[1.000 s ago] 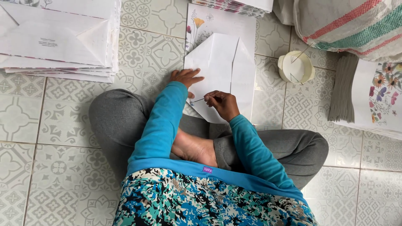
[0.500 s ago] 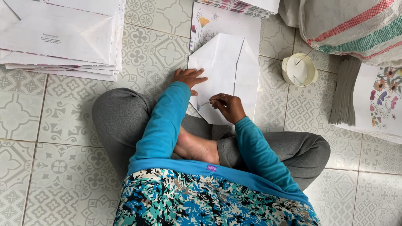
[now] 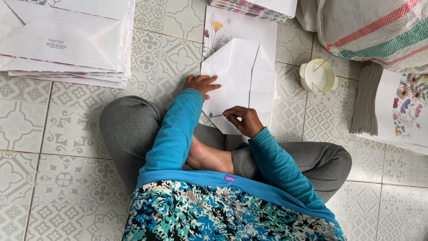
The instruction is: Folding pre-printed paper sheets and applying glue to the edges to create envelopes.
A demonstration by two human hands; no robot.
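Meanwhile, left hand (image 3: 201,85) flattens paper (image 3: 238,80); right hand (image 3: 242,121) pinches stick (image 3: 217,116).

Soft, even daylight fills the scene, bright without harshness; its source cannot be told. Shadows are faint: a thin one along the edge of the stacked paper (image 3: 67,42) at upper left, a dim one beneath the bent knees. The white folded sheet (image 3: 243,82) is close to overexposed, yet its creases still read. Focus is sharp across the patterned floor tiles (image 3: 67,134), with no motion blur and only slight bending at the edges
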